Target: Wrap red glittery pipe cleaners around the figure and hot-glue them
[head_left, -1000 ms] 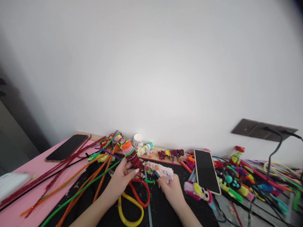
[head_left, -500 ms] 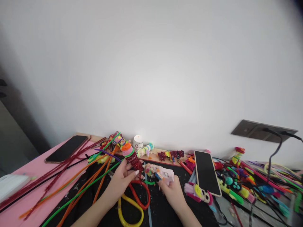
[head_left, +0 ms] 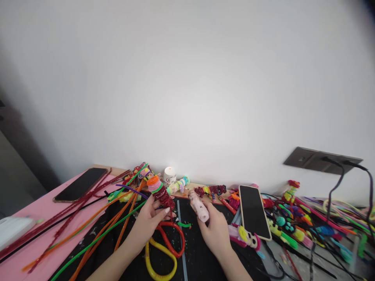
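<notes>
My left hand [head_left: 150,218] is closed around a pipe-cleaner figure [head_left: 160,193] with an orange and pink top, a green band and a dark red glittery body. A dark red strand hangs from its lower end. My right hand [head_left: 215,228] grips a pale pink hot glue gun [head_left: 199,208], its back end towards me and its nozzle side towards the wall. The gun and the figure are apart. Below my left hand lie scissors, one handle loop red [head_left: 182,249] and the other yellow [head_left: 149,269], their blades hidden. A short green pipe-cleaner piece [head_left: 184,225] lies between my hands.
Long pipe cleaners [head_left: 96,242] fan out on the left, near a dark phone [head_left: 80,184]. A white paper cup [head_left: 169,175] stands by the wall. On the right are a second phone [head_left: 254,210], finished figures [head_left: 244,236], and corded plugs in a socket plate [head_left: 307,158].
My right hand has turned the glue gun away from the figure, so its back end faces me. The left hand keeps its hold on the figure, nearly unmoved.
</notes>
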### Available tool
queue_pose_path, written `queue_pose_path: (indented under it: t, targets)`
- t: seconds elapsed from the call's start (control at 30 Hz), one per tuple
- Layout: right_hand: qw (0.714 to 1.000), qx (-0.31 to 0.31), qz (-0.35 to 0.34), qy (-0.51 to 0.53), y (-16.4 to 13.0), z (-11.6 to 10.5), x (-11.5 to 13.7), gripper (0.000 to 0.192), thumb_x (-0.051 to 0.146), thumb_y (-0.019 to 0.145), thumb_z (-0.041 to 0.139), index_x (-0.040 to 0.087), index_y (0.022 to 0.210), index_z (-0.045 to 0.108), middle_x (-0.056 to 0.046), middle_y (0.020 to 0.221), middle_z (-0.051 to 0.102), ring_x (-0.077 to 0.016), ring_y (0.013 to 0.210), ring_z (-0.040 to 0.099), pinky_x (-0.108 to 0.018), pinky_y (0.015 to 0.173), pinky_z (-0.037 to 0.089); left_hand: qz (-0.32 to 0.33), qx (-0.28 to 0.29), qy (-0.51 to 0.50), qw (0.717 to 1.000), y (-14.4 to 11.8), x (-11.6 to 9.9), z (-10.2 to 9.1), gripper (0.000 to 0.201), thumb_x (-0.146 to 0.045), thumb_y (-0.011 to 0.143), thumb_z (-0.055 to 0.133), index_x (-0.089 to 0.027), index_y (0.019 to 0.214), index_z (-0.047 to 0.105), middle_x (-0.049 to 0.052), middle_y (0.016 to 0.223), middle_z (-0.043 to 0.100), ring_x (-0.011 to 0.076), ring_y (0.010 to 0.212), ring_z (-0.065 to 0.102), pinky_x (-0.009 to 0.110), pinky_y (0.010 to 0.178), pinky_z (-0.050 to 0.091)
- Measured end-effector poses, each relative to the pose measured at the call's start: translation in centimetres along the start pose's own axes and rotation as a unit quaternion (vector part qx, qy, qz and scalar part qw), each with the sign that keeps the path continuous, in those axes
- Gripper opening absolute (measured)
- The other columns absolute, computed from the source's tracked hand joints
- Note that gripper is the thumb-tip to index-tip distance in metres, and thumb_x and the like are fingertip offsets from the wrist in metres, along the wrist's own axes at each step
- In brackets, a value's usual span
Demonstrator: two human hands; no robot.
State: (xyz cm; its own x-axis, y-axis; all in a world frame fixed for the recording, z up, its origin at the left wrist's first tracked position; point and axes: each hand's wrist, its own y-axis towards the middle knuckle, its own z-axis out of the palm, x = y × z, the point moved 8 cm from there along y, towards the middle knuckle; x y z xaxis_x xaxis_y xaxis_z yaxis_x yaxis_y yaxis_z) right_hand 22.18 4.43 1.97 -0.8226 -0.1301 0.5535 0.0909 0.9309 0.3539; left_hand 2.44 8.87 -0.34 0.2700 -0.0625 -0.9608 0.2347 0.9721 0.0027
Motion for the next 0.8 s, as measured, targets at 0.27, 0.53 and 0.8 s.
queue_pose_path:
  t: [0.27,0.53,0.8]
  targets:
    - [0.993,-0.041,-0.063,-0.094,-0.5,-0.5,1.9,0.053,0.016,0.067,0.059,0.021,0.119,0.048,-0.013,0.121,0.052,-0.0376,0.115,0.040,-0.056,0.092,0.027,0.002,0.004,0.009,1.000,0.0,0.2,0.1,0.049,-0.030,0.074,0.066,-0.018,0.115,0.041,0.007,0.099,0.068,0.0178,0.074,0.067,0.032,0.072,0.054]
    - [0.982,-0.007,-0.182,0.054,-2.4,0.9,6.0,0.026,0.018,0.068,0.069,0.021,0.084,0.049,-0.003,0.085,0.055,-0.0228,0.081,0.050,-0.035,0.073,0.038,-0.001,0.059,0.004,0.998,-0.5,1.4,1.8,0.049,-0.025,0.076,0.064,-0.019,0.118,0.038,0.010,0.107,0.065,0.0177,0.075,0.066,0.030,0.066,0.052]
    - [0.978,-0.001,-0.194,0.073,-2.5,1.3,5.8,0.013,0.011,0.087,0.042,0.021,0.080,0.047,-0.002,0.076,0.053,-0.0193,0.075,0.049,-0.032,0.069,0.037,-0.010,0.096,0.008,0.995,-1.0,1.4,2.5,0.049,-0.024,0.077,0.064,-0.021,0.119,0.039,0.008,0.107,0.064,0.0160,0.073,0.066,0.030,0.070,0.050]
